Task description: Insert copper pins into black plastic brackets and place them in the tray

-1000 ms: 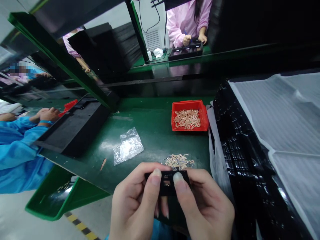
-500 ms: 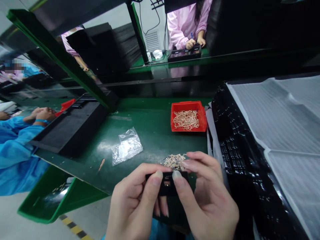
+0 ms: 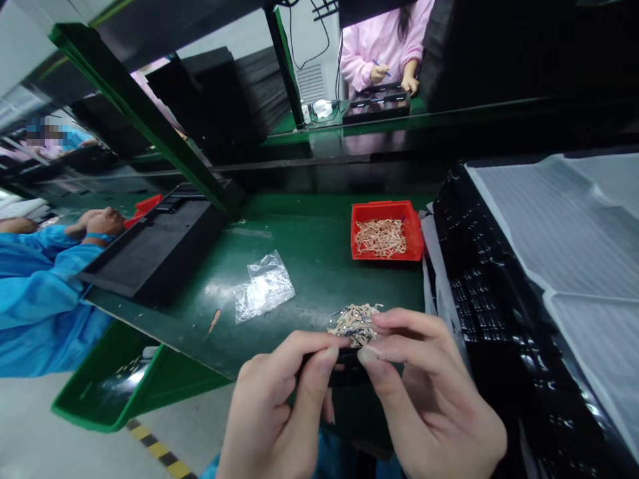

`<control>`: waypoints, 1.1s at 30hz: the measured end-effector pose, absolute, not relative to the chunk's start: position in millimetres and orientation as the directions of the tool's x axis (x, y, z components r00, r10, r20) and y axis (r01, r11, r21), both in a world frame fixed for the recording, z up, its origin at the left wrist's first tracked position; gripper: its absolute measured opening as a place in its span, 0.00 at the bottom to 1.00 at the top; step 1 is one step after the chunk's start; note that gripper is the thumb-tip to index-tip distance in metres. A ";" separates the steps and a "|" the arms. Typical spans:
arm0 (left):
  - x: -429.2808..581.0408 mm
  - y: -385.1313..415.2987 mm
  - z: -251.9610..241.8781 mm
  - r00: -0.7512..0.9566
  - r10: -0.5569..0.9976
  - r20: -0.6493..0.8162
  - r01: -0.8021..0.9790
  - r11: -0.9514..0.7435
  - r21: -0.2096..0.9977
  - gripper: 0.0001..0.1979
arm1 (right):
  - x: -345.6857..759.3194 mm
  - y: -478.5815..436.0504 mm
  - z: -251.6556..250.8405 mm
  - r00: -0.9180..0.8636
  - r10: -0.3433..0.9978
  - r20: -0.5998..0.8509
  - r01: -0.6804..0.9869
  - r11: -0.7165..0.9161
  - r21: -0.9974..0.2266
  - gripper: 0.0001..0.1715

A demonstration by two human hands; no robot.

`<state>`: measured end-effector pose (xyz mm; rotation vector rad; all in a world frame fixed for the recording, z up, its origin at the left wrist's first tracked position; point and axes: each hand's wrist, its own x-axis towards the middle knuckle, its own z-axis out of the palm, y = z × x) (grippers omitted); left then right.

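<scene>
Between the thumbs and fingers of both hands is a small flat black part [image 3: 344,377], its kind not clear. It is tilted so that mostly its edge shows. My left hand [image 3: 284,399] pinches its left end, with thumb and index finger along the top edge. At the right end, my right hand [image 3: 434,392] presses its thumb on the part, and its fingers curve over a pile of small beige strips [image 3: 352,320] on the bench just beyond. Whether a strip is between the right fingertips cannot be made out.
A red bin [image 3: 417,243] of similar strips stands behind the pile. A clear plastic bag [image 3: 264,287] lies on the green bench [image 3: 299,229]. At left are a black foam tray [image 3: 154,246], a green bin [image 3: 164,372] and a co-worker's blue sleeve [image 3: 44,293]. Shiny black trays [image 3: 469,266] line the right.
The black part has tipped, so its face shows less. My right thumb has shifted slightly right along it. The whole view has swung a little, and a co-worker's pen hand opposite has risen.
</scene>
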<state>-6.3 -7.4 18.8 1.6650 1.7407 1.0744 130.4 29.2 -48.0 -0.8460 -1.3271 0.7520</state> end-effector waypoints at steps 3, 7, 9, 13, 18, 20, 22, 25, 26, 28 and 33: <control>-6.9 -7.9 19.0 -0.148 0.975 0.167 0.588 -0.049 0.807 0.12 | 130.8 27.9 -47.7 0.088 0.856 0.509 0.048 0.507 -0.861 0.11; -6.7 -7.2 20.3 -0.168 0.973 0.159 0.572 -0.035 0.819 0.13 | 131.3 27.9 -50.1 0.063 0.877 0.477 0.013 0.477 -0.879 0.11; -5.3 -6.6 21.6 -0.178 0.971 0.161 0.567 -0.032 0.823 0.13 | 130.4 29.0 -50.9 0.058 0.890 0.453 -0.017 0.454 -0.891 0.12; 0.2 -6.9 23.2 -0.235 0.950 0.204 0.522 -0.053 0.851 0.13 | 130.1 30.6 -50.5 0.102 0.901 0.421 -0.089 0.430 -0.899 0.18; 7.5 -8.6 21.6 -0.307 0.934 0.183 0.470 -0.018 0.882 0.12 | 132.9 28.4 -50.4 0.028 0.912 0.408 -0.113 0.409 -0.906 0.11; 9.1 -8.6 20.8 -0.320 0.935 0.153 0.449 0.007 0.894 0.12 | 132.6 27.4 -51.4 0.065 0.900 0.431 -0.116 0.436 -0.893 0.13; 9.4 -8.5 19.9 -0.331 0.937 0.113 0.421 0.039 0.906 0.11 | 131.8 27.1 -51.8 0.085 0.880 0.468 -0.106 0.475 -0.874 0.15; 7.1 -8.9 18.0 -0.350 0.936 0.027 0.338 0.099 0.936 0.11 | 130.5 28.3 -49.1 0.093 0.858 0.505 -0.102 0.513 -0.852 0.16; 5.7 -9.3 17.3 -0.343 0.939 -0.013 0.289 0.119 0.950 0.11 | 130.0 29.2 -47.1 0.097 0.851 0.517 -0.110 0.525 -0.844 0.16; 2.1 -10.4 15.8 -0.316 0.943 -0.104 0.154 0.159 0.975 0.13 | 128.4 31.3 -42.4 0.110 0.830 0.547 -0.133 0.557 -0.820 0.15; -5.7 -11.0 15.7 -0.225 0.925 -0.305 -0.176 0.270 0.947 0.18 | 117.1 36.9 -38.2 0.137 0.727 0.673 -0.227 0.684 -0.693 0.11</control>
